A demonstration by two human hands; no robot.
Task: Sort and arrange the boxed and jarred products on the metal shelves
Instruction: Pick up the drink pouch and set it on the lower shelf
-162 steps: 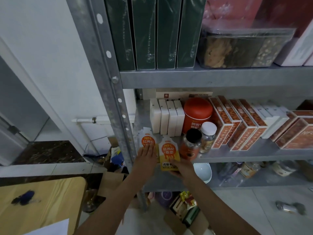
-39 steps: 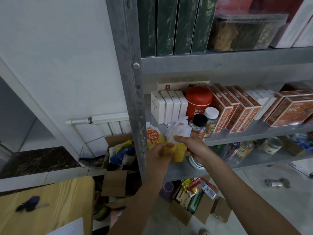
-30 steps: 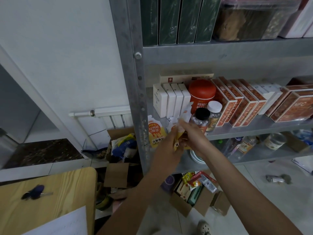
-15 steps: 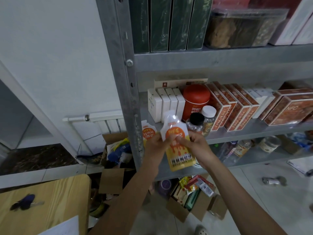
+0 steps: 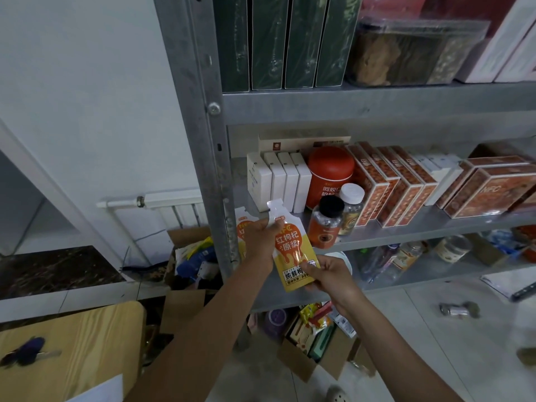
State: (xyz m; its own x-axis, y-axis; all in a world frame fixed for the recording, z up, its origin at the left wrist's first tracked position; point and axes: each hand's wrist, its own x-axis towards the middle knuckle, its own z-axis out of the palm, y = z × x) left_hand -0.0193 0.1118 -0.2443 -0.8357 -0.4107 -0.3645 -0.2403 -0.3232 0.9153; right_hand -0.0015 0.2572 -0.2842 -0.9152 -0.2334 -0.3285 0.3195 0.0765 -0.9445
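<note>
— Two left to place?
— I'd judge so. The left hand (image 5: 261,242) pinches one juice pouch (image 5: 291,250) near its top and the right hand (image 5: 327,271) grips its bottom corner, held below and left of the red canister (image 5: 330,175). A second pouch (image 5: 241,227) leans behind the left hand.
— And what's sorted?
— Four white boxes (image 5: 278,181) left of the canister and four orange boxes (image 5: 388,187) to its right. In front are two jars, a black-capped jar (image 5: 324,224) and a white-capped jar (image 5: 351,208), all on the metal shelf (image 5: 435,224).

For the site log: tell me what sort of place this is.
Probably a home storeroom or small stockroom: a bolted metal shelf rack packed with rows of boxed products, open cardboard boxes of goods on the floor, and a radiator beside it.
</note>
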